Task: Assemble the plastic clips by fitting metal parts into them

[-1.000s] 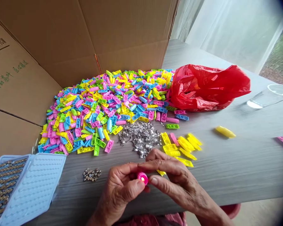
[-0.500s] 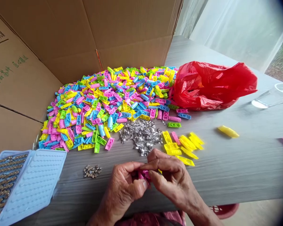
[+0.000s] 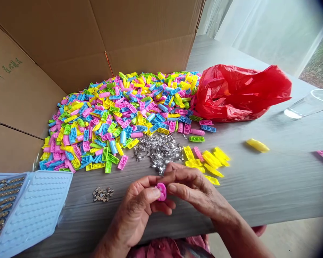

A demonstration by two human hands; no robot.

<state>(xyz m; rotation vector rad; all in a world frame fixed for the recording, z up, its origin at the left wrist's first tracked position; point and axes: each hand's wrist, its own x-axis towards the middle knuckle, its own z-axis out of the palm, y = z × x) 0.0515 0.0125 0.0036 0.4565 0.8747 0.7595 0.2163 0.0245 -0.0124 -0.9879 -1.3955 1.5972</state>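
- The left hand is pinching a pink piece between thumb and curled fingers, closed tight on it, just above the near edge of the desk.
- The right hand is closing thumb and forefinger on the same piece from the opposite side, probably so that each hand is bracing against the other.
- Metal bits and yellow pieces are lying just beyond the fingers, apparently kept within short reach.
- Button cells are sitting near the left hand; a blue tray at the desk's left edge is holding more in rows.
- A heap of coloured pieces is lying against the cardboard box, with a red bag touching its right side.
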